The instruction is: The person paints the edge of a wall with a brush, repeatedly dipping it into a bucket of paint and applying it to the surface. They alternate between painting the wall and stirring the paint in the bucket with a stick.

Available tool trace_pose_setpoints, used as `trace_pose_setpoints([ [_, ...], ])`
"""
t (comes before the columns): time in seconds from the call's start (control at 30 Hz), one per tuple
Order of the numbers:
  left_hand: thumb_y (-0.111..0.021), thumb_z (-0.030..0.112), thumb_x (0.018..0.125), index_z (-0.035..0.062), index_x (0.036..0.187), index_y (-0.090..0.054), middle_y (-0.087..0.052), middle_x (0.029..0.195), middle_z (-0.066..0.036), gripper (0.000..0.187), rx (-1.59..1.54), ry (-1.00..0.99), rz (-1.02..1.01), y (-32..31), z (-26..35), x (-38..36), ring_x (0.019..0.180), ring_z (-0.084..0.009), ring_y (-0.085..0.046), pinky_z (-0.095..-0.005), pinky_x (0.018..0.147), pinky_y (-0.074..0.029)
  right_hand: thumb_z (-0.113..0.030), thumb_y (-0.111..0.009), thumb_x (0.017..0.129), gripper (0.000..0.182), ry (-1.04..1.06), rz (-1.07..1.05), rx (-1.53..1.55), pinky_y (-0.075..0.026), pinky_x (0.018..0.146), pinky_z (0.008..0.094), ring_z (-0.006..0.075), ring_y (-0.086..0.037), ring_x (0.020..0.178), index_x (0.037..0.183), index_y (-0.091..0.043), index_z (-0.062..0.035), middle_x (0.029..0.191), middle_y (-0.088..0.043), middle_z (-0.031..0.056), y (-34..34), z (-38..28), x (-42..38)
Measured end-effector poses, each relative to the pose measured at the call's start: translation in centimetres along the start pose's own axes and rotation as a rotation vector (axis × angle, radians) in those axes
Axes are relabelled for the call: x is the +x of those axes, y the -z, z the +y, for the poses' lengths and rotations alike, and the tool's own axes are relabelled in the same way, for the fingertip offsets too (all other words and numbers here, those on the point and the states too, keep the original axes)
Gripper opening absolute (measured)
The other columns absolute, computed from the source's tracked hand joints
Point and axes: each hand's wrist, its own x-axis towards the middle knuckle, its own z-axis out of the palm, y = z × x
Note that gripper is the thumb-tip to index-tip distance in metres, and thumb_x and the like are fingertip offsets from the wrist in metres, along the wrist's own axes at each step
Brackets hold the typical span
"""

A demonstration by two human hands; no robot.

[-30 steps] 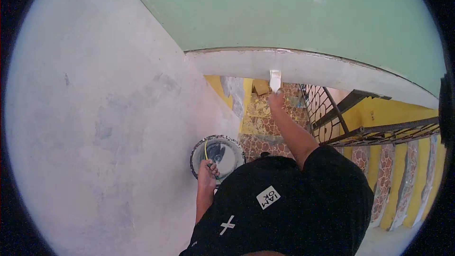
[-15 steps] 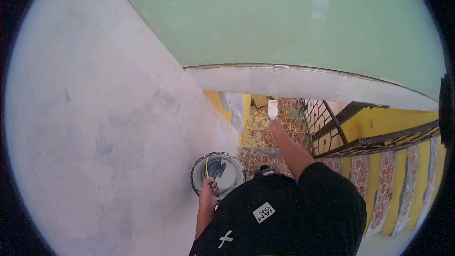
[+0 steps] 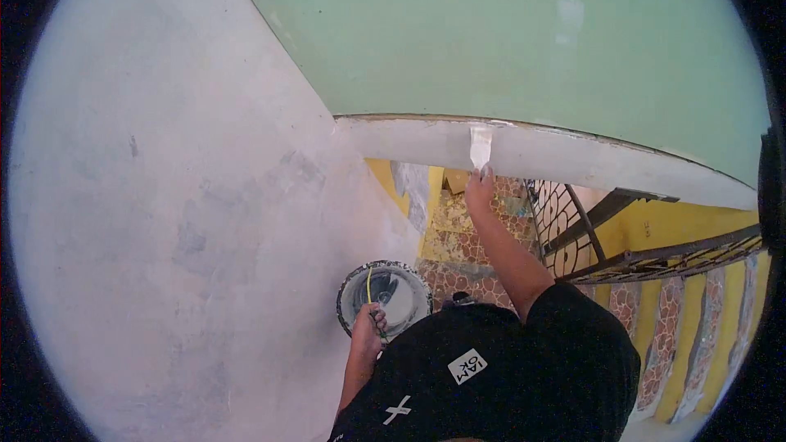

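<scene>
In my right hand (image 3: pixel 480 188) is a flat paintbrush (image 3: pixel 481 146), its wide end white. My fingers are closed round its lower end. The brush is raised against the white band (image 3: pixel 565 151) below the green surface, its tip close to the seam between them. My left hand (image 3: pixel 370 322), low and near my body, is closed on the yellow-covered handle (image 3: pixel 369 285) of a bucket (image 3: pixel 342 311). Dark and white smears coat the bucket's rim, and whitish-grey paint (image 3: pixel 401 301) shows inside it.
A white wall (image 3: pixel 188 196) with grey patches fills the left. The green surface (image 3: pixel 491 41) spans the top. Below are steps with a stone pattern (image 3: pixel 463 278) and yellow paint. A dark metal railing (image 3: pixel 585 225) stands to the right, with more stairs (image 3: pixel 663 336) beyond.
My right hand has lifted the paintbrush from in front of the steps up onto the white band. My left hand keeps its hold on the bucket handle. The view has shifted slightly.
</scene>
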Motion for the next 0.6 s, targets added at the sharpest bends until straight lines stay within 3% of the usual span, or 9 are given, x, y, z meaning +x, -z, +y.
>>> trace_pose_setpoints([
  [0.07, -0.057, 0.026, 0.088, 0.0142, 0.085, -0.048, -0.039, 0.064, 0.004, 0.016, -0.011, 0.017, 0.012, 0.7, -0.4, 0.5, 0.055, -0.0119, -0.038, -0.0291, 0.055, -0.034, -0.014, -0.048, 0.097, 0.013, -0.061, 0.051, -0.069, -0.040, 0.046, 0.0283, 0.0096, -0.049, 0.055, 0.103, -0.052, -0.0028, 0.068, -0.049, 0.0038, -3.4, 8.1, 1.4],
  [0.3, -0.059, 0.020, 0.087, 0.0150, 0.086, -0.047, -0.038, 0.063, 0.004, 0.013, -0.024, 0.038, 0.032, 0.4, -0.8, -0.2, 0.054, -0.0113, -0.039, -0.0286, 0.052, -0.035, -0.018, -0.053, 0.094, 0.014, -0.412, -0.132, 0.318, -0.038, 0.042, 0.0299, 0.0120, -0.047, 0.047, 0.097, -0.054, -0.0051, 0.063, -0.048, 0.0002, 0.9, 10.8, -3.9],
  [0.37, -0.060, 0.014, 0.087, 0.0140, 0.095, -0.051, -0.038, 0.064, 0.004, 0.011, -0.006, -0.061, 0.029, -0.1, -1.3, -0.8, 0.055, -0.0101, -0.039, -0.0277, 0.052, -0.036, -0.020, -0.055, 0.092, 0.013, -0.751, -0.060, 0.308, -0.037, 0.040, 0.0301, 0.0128, -0.047, 0.045, 0.090, -0.054, -0.0072, 0.059, -0.047, -0.0009, 3.1, 11.5, -6.0],
  [0.4, -0.060, 0.014, 0.087, 0.0140, 0.095, -0.051, -0.038, 0.064, 0.004, 0.011, -0.007, -0.045, 0.032, -0.5, -1.4, -1.3, 0.055, -0.0101, -0.039, -0.0277, 0.052, -0.036, -0.020, -0.055, 0.092, 0.013, -0.758, -0.053, 0.294, -0.037, 0.040, 0.0301, 0.0128, -0.047, 0.045, 0.090, -0.054, -0.0072, 0.059, -0.047, -0.0009, 4.0, 12.6, -7.0],
  [0.47, -0.060, 0.009, 0.087, 0.0124, 0.112, -0.054, -0.039, 0.065, 0.004, 0.026, 0.114, -0.249, 0.003, -1.6, -1.4, -1.7, 0.056, -0.0085, -0.038, -0.0260, 0.052, -0.036, -0.022, -0.055, 0.091, 0.018, -0.655, -0.190, -0.142, -0.037, 0.040, 0.0312, 0.0138, -0.047, 0.045, 0.081, -0.052, -0.0076, 0.056, -0.046, -0.0010, 5.0, 14.4, -8.5],
  [0.5, -0.060, 0.008, 0.087, 0.0129, 0.129, -0.051, -0.039, 0.067, 0.005, 0.042, 0.174, -0.239, 0.036, -1.8, -1.2, -1.6, 0.056, -0.0071, -0.037, -0.0243, 0.052, -0.035, -0.022, -0.055, 0.091, 0.018, -0.658, -0.177, -0.156, -0.037, 0.040, 0.0312, 0.0138, -0.047, 0.045, 0.081, -0.052, -0.0076, 0.056, -0.046, -0.0010, 5.7, 14.7, -9.1],
  [0.57, -0.059, 0.008, 0.088, 0.0132, 0.131, -0.050, -0.039, 0.067, 0.005, 0.044, 0.165, -0.237, 0.022, -2.4, -0.9, -2.1, 0.057, -0.0067, -0.037, -0.0236, 0.052, -0.035, -0.025, -0.054, 0.091, 0.024, -0.554, -0.274, 0.150, -0.035, 0.040, 0.0326, 0.0142, -0.045, 0.043, 0.074, -0.048, -0.0079, 0.055, -0.044, -0.0007, 6.8, 15.3, -10.6],
  [0.6, -0.059, 0.008, 0.088, 0.0135, 0.133, -0.049, -0.039, 0.068, 0.005, 0.047, 0.159, -0.252, 0.018, -2.6, -0.8, -2.4, 0.057, -0.0063, -0.037, -0.0229, 0.052, -0.034, -0.025, -0.054, 0.091, 0.024, -0.558, -0.269, 0.130, -0.035, 0.040, 0.0326, 0.0142, -0.045, 0.043, 0.074, -0.048, -0.0079, 0.055, -0.044, -0.0007, 7.0, 16.1, -11.0],
])
